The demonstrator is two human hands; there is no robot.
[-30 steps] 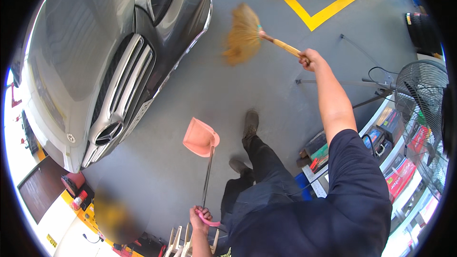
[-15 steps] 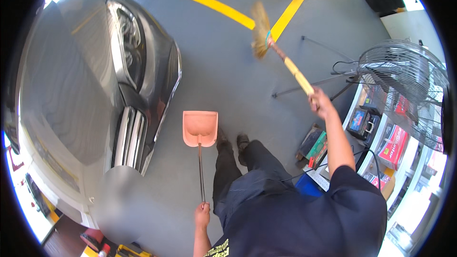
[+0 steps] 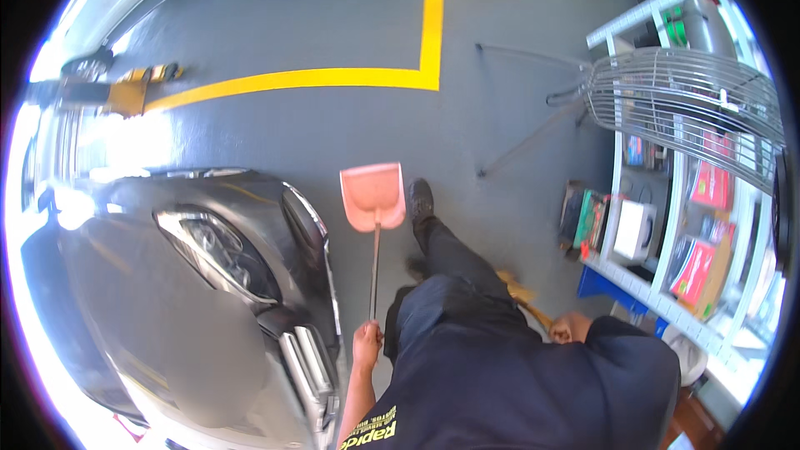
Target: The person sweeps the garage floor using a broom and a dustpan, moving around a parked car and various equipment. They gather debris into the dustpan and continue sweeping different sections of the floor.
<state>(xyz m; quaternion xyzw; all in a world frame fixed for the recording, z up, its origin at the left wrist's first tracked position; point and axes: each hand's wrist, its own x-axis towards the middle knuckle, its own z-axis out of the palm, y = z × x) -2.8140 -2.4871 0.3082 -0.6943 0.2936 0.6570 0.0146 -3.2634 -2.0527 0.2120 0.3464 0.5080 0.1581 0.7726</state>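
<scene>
- Dustpan [image 3: 373, 197], pink and long-handled, hangs from the left hand [image 3: 367, 343]; the fingers are curled tight round the top of its thin metal handle [image 3: 374, 271], so the grip is closed on it.
- Its scoop sits at the far end of the handle, open side turned away from the person, over the grey floor [image 3: 333, 125].
- Right hand [image 3: 568, 329] is closed in a fist on the broom [image 3: 523, 293]; the fingers wrap the wooden stick, and the straw bristles show just beyond the dustpan-side of that hand, partly hidden behind the person's dark trousers.
- One black shoe [image 3: 421, 198] is planted just right of the dustpan's scoop, close beside it but apart.
- Left of the dustpan stands a dark grey car [image 3: 208, 283], its headlight and front corner near the handle without touching it.
- Beyond the dustpan, a yellow painted line [image 3: 333, 79] runs across the floor and turns a corner away from the person.
- Well to the right of the dustpan stands a white shelf rack [image 3: 667, 225] with boxes and red packets, and a large wire-caged fan [image 3: 683, 104] on a stand in front of it.
- Far to the left of the dustpan, beyond the car, a yellow piece of equipment [image 3: 133, 92] stands on the floor, blurred in glare.
</scene>
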